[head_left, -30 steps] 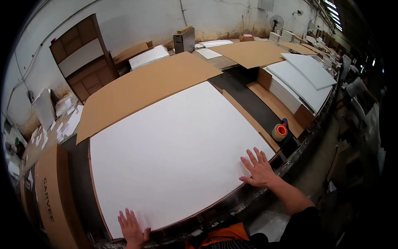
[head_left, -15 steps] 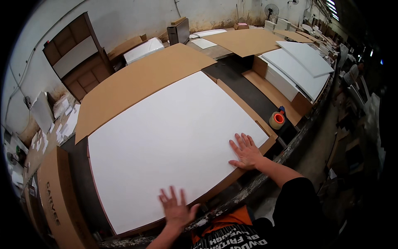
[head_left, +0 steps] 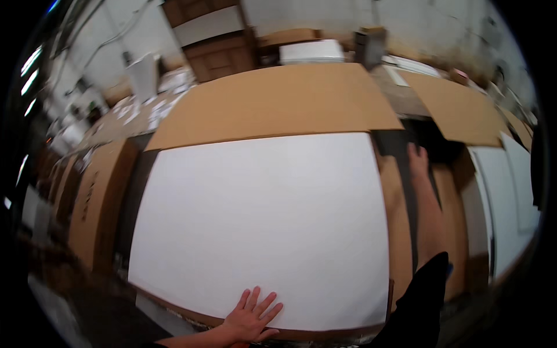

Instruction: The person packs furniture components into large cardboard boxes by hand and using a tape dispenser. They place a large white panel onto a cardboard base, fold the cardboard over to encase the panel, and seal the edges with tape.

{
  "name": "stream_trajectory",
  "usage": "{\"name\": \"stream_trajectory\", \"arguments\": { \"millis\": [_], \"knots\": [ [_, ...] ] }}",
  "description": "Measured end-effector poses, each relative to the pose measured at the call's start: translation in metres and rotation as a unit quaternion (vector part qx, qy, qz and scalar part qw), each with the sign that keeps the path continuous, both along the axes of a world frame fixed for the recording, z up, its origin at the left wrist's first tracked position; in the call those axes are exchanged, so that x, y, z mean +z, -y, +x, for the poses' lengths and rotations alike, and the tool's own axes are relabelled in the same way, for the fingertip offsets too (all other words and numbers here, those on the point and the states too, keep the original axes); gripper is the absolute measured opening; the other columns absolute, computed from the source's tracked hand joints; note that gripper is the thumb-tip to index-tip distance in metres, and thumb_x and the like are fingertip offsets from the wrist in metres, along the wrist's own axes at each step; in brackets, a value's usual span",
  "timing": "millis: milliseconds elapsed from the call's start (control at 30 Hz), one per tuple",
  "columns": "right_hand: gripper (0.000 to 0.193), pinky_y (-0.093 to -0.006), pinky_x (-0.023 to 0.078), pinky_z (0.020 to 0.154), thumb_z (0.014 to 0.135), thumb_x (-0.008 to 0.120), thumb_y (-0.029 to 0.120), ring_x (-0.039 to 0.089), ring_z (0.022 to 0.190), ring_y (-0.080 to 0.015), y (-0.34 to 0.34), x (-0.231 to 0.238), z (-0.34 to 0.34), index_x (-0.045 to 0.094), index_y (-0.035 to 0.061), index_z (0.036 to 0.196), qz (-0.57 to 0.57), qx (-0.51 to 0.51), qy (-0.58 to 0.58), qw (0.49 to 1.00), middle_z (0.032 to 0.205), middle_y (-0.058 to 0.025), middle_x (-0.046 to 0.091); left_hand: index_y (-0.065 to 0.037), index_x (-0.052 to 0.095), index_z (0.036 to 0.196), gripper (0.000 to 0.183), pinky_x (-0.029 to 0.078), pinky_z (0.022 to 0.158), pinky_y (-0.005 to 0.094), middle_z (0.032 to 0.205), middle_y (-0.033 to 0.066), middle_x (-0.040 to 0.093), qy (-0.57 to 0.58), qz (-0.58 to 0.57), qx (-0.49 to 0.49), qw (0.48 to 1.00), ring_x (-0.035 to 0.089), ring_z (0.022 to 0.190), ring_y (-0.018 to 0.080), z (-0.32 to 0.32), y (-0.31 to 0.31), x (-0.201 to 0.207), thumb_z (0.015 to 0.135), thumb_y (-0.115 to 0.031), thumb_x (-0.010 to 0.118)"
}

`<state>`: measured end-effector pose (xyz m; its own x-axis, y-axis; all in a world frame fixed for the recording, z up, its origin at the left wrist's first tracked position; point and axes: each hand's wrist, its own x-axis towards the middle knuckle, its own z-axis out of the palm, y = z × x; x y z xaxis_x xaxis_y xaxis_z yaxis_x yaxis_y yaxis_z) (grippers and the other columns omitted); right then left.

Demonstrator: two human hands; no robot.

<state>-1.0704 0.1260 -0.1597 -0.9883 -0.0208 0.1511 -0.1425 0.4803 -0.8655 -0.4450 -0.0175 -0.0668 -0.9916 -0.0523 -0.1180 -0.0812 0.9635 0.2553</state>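
A large white board (head_left: 261, 220) lies flat on the work table and fills the middle of the view. My left hand (head_left: 250, 316) rests flat on its near edge, fingers spread, holding nothing. My right arm stretches far out past the board's right edge. My right hand (head_left: 418, 159) lies on the dark table strip (head_left: 406, 191) beside the board's far right corner. Its fingers look extended, and I see nothing in it. A big brown cardboard sheet (head_left: 278, 98) lies just beyond the white board.
More brown cardboard sheets (head_left: 464, 113) and white boards (head_left: 502, 197) lie to the right. Tall brown cartons (head_left: 93, 191) stand at the left. Wooden crates (head_left: 217, 43) and a white stack (head_left: 310, 52) stand at the back wall.
My view has swung left and over the board. My right hand has left the board's near right edge and reached out to its far right corner. My left hand stays on the near edge.
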Motion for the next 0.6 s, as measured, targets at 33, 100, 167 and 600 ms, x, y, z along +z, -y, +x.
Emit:
{"name": "stream_trajectory", "arguments": {
  "millis": [33,100,167,600],
  "knots": [
    [0.08,-0.0463,0.037,0.103,0.082,0.064,0.061,0.048,0.122,-0.0303,0.009,-0.015,-0.041,0.051,-0.0007,0.13,-0.057,-0.011,0.042,0.997,0.127,-0.0177,0.053,-0.015,0.043,0.144,0.07,0.022,0.11,0.0603,0.154,0.0144,0.029,-0.052,0.017,0.019,0.998,0.027,0.136,0.0494,0.0,-0.001,-0.002,0.092,-0.061,0.043],
    [0.08,-0.0455,0.04,0.101,0.082,0.065,0.061,0.051,0.121,-0.0278,0.038,-0.035,-0.111,0.051,-0.0019,0.129,-0.189,0.001,0.146,0.971,0.125,-0.0161,0.056,-0.016,0.04,0.146,0.07,0.022,0.111,0.0589,0.154,0.0139,0.028,-0.011,0.016,0.041,0.999,0.027,0.137,0.0477,0.004,0.0,-0.003,0.093,-0.061,0.042],
    [0.061,-0.0409,0.048,0.085,0.088,0.066,0.049,0.059,0.103,-0.0227,0.068,-0.062,-0.166,0.058,-0.0003,0.121,-0.368,0.099,0.255,0.889,0.112,-0.0113,0.062,-0.017,0.031,0.15,0.07,0.019,0.113,0.0561,0.156,0.0131,0.024,0.015,0.051,0.013,0.999,0.023,0.141,0.044,0.01,-0.001,-0.001,0.094,-0.058,0.041],
    [0.036,-0.0252,0.043,0.068,0.088,0.066,0.025,0.055,0.077,-0.0123,0.128,0.028,-0.083,0.052,-0.0004,0.109,-0.174,0.119,-0.121,0.97,0.093,-0.0065,0.058,-0.016,0.03,0.15,0.069,0.011,0.116,0.0529,0.157,0.0131,0.021,-0.019,0.071,0.038,0.997,0.013,0.144,0.0419,0.008,0.006,-0.007,0.095,-0.057,0.039]
  ]
}}
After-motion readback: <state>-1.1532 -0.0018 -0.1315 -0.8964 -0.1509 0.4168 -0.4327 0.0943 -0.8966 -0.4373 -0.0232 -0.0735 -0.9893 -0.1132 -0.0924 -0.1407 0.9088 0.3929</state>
